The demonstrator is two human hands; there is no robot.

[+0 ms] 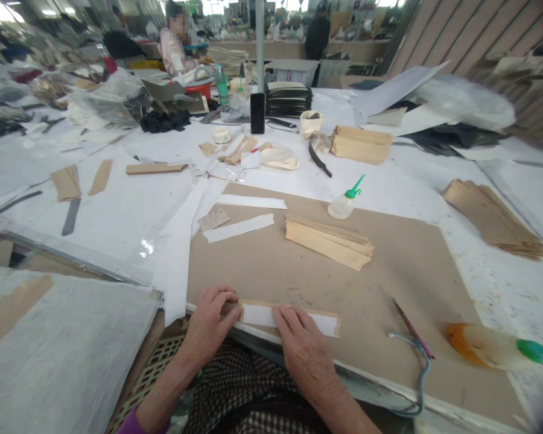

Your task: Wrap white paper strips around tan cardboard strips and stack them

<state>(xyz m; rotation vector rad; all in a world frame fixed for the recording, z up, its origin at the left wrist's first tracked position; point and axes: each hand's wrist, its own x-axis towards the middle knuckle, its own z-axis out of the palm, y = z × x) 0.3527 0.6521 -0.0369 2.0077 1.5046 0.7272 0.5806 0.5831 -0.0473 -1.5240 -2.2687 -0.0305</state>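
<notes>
A tan strip (338,326) lies along the front edge of the brown board (416,271), with a white strip (257,314) on top of it. The tan margin shows around the white one. My left hand (212,322) pinches the tan strip's left end between thumb and fingers. Flat across the middle of the white strip rest the fingers of my right hand (304,337), pressing down. Beyond my hands sits a fanned stack of tan strips (328,240). Two loose white strips (239,228) lie to its left, beside a small printed card (214,219).
A small green-tipped bottle (342,205) stands behind the stack. To the right lie a pointed tool (412,328), a blue cord (423,377) and a bottle of amber liquid (484,345). Farther back are a phone (257,113) and more tan pieces (361,144). A person (177,45) sits beyond.
</notes>
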